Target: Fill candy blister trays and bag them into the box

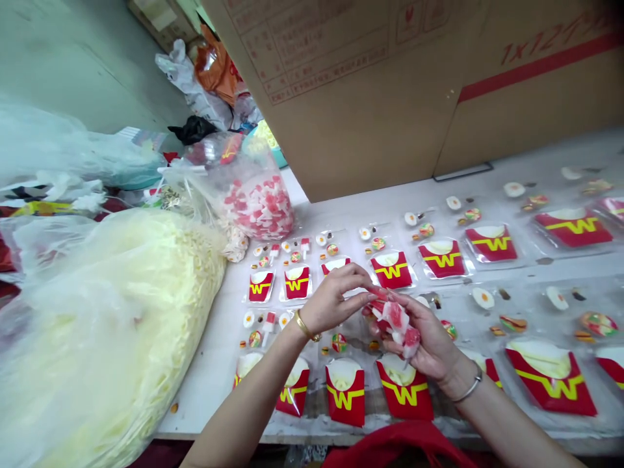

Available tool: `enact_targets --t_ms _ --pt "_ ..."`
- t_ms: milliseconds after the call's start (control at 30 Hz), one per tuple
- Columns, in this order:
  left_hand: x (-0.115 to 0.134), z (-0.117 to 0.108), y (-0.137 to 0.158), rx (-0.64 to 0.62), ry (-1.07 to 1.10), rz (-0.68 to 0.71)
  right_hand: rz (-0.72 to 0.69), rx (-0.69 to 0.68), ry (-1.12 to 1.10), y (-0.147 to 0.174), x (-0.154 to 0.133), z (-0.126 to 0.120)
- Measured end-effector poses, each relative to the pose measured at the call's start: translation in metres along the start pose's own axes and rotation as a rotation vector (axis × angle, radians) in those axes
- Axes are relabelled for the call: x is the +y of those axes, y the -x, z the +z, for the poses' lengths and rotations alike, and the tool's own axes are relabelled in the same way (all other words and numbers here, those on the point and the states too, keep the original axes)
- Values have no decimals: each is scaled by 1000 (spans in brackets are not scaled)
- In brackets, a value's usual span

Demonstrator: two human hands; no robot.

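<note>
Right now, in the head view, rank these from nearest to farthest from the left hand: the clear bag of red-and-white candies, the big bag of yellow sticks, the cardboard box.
1. Clear bag of red-and-white candies, up and left of the left hand.
2. Big bag of yellow sticks, far left on the table edge.
3. Cardboard box, standing at the back.

— Any way in from the left?
— Hardly: the big bag of yellow strips [112, 325] fills it.
— Behind?
— Cardboard boxes [390, 84] wall it off; trays [439, 260] cover the table [209, 370].
</note>
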State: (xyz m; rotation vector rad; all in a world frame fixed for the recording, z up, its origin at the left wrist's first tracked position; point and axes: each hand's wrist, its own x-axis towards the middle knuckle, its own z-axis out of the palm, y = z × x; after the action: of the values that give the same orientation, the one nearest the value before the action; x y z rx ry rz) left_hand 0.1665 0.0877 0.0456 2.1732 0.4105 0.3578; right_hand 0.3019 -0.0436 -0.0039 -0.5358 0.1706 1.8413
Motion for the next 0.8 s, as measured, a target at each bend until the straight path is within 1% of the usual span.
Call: enact_targets --t_ms 67,100,200,233,300,333,400,467,600,800 --pt "-9 -1 -4 123 110 -58 -6 7 0 1 -1 -2" --pt "-16 -5 -8 200 170 -110 -17 10 1 1 -2 -3" --pt "-49 -24 -25 420 283 -261 -50 12 7 1 -5 -4" --pt "-63 -31 -33 465 289 -285 -57 16 6 0 -5 -5" --pt "-91 -43 -48 507 241 -305 -64 26 0 0 -6 -6" --pt "-104 -47 -55 506 179 -307 -68 30 -4 0 -7 -6" --pt "-125 -51 -66 456 1 -326 -76 37 -14 0 -7 -7" --pt "-137 -50 -75 385 -177 -368 -84 48 -20 0 -8 -8" --pt "-140 -45 -81 291 -422 -427 -92 49 -25 0 -11 -8" --pt "-143 -45 -82 216 -677 -353 -83 36 -15 0 -13 -9"
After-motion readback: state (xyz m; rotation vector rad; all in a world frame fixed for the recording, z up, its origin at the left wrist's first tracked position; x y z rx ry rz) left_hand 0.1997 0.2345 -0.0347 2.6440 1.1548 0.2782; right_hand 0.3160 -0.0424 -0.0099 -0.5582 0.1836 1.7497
